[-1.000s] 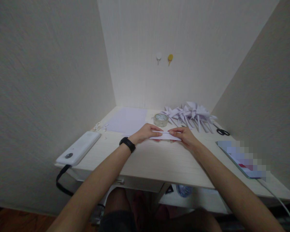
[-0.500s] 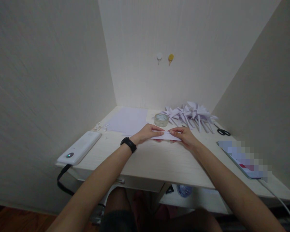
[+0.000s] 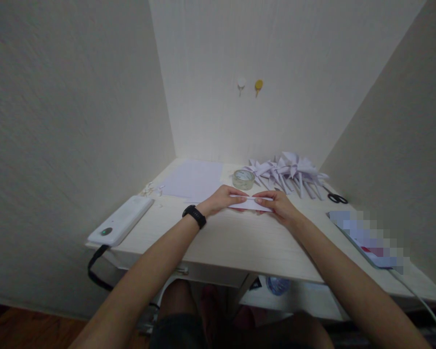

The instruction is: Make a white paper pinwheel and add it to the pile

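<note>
Left hand (image 3: 221,198) and right hand (image 3: 281,206) share one paper strip (image 3: 250,204)

Head view: taking the tape roll (image 3: 243,179) as landmark, the strip is on its near side, a touch to the right and apart from it. Its long axis runs sideways, from one hand to the other, across the line from the person's body to the roll. Both hands grip narrowly, thumbs on top and fingers behind and under; neither is nearer, since each holds an end portion, the left hand left of the roll and the right hand right of it. Whether the strip touches the tabletop (image 3: 221,242), I cannot tell. White sheets (image 3: 194,177) lie left of the roll; folded paper shapes (image 3: 288,169) are heaped just right of it, with scissors (image 3: 337,198) farther right.
</note>
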`<action>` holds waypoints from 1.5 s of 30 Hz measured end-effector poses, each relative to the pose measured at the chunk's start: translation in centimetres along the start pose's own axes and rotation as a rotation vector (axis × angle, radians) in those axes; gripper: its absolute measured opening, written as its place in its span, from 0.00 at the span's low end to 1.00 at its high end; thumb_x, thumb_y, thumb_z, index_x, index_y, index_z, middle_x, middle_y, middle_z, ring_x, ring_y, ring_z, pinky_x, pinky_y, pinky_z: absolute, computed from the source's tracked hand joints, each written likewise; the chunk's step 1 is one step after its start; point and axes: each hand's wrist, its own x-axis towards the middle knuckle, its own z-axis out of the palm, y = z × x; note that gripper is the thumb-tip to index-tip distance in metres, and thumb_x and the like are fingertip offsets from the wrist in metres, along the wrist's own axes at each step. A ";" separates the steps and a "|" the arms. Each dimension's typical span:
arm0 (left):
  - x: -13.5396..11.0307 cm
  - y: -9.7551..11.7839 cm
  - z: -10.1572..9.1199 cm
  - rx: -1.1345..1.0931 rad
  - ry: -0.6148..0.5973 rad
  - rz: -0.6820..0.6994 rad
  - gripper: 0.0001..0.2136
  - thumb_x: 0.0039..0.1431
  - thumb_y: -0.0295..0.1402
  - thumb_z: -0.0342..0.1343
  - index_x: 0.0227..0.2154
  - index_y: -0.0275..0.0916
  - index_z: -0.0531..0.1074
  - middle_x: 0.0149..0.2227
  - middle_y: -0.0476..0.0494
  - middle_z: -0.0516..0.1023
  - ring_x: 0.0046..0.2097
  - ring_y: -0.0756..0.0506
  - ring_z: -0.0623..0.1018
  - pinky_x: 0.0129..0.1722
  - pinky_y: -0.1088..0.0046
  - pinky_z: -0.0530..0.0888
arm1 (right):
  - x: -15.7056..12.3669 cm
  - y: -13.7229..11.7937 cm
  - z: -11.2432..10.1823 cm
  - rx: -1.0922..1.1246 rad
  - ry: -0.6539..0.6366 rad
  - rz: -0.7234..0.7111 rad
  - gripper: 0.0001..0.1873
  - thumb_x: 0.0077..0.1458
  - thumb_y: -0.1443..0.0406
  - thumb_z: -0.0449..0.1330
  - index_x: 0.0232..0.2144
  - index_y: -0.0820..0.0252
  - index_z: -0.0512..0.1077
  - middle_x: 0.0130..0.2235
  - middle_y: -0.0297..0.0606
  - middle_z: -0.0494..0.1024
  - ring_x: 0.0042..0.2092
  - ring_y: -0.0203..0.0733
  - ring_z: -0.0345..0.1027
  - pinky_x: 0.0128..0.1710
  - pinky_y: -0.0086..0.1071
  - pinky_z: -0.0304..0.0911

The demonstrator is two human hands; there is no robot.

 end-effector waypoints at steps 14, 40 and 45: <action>-0.2 0.1 0.2 -0.024 -0.009 0.004 0.20 0.45 0.37 0.72 0.40 0.30 0.80 0.37 0.36 0.83 0.35 0.45 0.81 0.40 0.64 0.79 | -0.1 -0.3 0.1 -0.012 -0.017 -0.006 0.22 0.32 0.57 0.77 0.31 0.63 0.82 0.29 0.41 0.81 0.25 0.38 0.71 0.26 0.32 0.70; -0.1 0.3 0.1 -0.009 -0.032 -0.025 0.22 0.43 0.41 0.72 0.38 0.29 0.80 0.35 0.36 0.82 0.31 0.45 0.81 0.37 0.65 0.79 | 0.0 0.2 -0.1 -0.037 0.004 -0.013 0.22 0.32 0.57 0.76 0.32 0.63 0.82 0.28 0.41 0.81 0.26 0.39 0.71 0.26 0.33 0.68; 0.0 0.2 0.1 0.016 0.003 -0.014 0.21 0.43 0.40 0.72 0.38 0.29 0.80 0.35 0.37 0.83 0.32 0.46 0.81 0.36 0.67 0.79 | 0.1 0.4 -0.2 -0.058 -0.011 -0.030 0.22 0.35 0.56 0.76 0.33 0.62 0.82 0.29 0.40 0.82 0.26 0.39 0.71 0.27 0.33 0.68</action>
